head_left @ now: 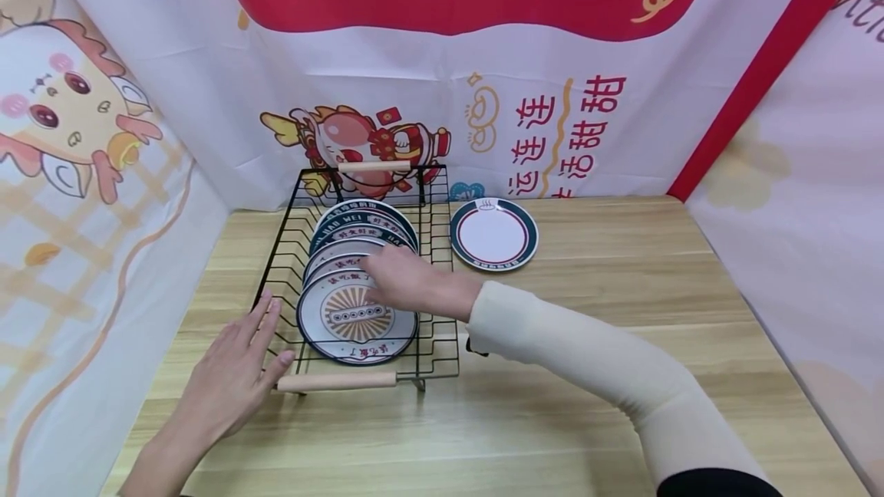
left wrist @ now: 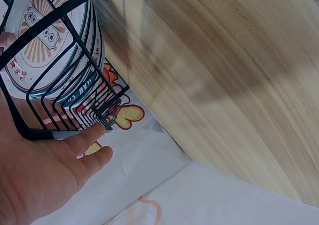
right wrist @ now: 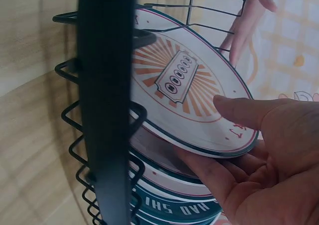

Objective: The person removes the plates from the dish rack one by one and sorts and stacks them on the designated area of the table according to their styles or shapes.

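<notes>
A black wire dish rack (head_left: 337, 382) with pale wooden handles holds several plates standing in a row. The front plate (head_left: 359, 317) is white with a dark rim and an orange sunburst. In the right wrist view, my right hand (right wrist: 279, 150) pinches this plate, thumb on its face and fingers behind it. Directly behind stand more white plates and dark teal-banded plates (head_left: 328, 236). My left hand (head_left: 231, 370) lies at the rack's left front side with fingers extended. In the left wrist view, its fingers (left wrist: 89, 138) reach along the outside of the wires.
A teal-rimmed white plate (head_left: 493, 235) lies flat on the wood-look table (head_left: 587, 420), right of the rack. A printed white cloth (head_left: 387, 67) hangs behind, and patterned cloth walls stand on both sides.
</notes>
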`<state>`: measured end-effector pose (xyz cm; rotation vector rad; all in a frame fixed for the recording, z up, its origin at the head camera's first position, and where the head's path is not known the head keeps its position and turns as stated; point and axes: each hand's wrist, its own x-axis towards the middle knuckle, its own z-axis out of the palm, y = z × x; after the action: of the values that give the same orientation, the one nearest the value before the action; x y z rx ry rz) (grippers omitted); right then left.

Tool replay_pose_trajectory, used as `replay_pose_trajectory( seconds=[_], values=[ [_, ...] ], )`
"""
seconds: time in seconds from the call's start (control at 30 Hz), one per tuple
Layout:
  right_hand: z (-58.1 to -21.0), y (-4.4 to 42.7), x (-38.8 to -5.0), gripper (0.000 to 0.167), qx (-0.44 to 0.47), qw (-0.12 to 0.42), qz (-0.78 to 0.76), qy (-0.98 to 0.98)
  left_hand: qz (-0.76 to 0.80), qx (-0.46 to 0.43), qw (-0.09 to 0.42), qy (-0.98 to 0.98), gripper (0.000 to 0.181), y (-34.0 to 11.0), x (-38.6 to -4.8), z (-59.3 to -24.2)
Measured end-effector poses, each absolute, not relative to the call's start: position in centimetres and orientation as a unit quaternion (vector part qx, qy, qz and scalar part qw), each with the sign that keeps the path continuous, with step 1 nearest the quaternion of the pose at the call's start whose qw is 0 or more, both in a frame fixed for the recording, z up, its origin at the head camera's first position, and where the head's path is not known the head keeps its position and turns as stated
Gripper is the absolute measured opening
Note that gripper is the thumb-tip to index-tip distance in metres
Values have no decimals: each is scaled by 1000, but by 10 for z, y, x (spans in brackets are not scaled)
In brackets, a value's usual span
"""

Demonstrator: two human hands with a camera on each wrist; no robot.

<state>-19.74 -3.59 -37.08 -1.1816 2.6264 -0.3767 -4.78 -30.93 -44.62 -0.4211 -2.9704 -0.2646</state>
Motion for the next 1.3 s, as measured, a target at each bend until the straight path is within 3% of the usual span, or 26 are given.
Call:
replay_pose_trajectory(
  seconds=[0.33, 0.53, 0.9, 1.3],
  values=[
    [-379, -30, -199, 8, -407, 106, -185, 888, -91, -139, 66, -984, 76, -309, -47, -447],
    [-374, -17, -191, 10, -409, 106, -221, 879, -91, -138, 66, -984, 76, -309, -47, -446],
    [-349, 20, -182, 18, -387, -24, -289, 875, -93, -142, 70, -983, 77, -309, -46, -445],
    [-324, 65, -181, 17, -319, -70, -322, 889, -93, -142, 67, -983, 77, -308, -47, -444]
  ],
)
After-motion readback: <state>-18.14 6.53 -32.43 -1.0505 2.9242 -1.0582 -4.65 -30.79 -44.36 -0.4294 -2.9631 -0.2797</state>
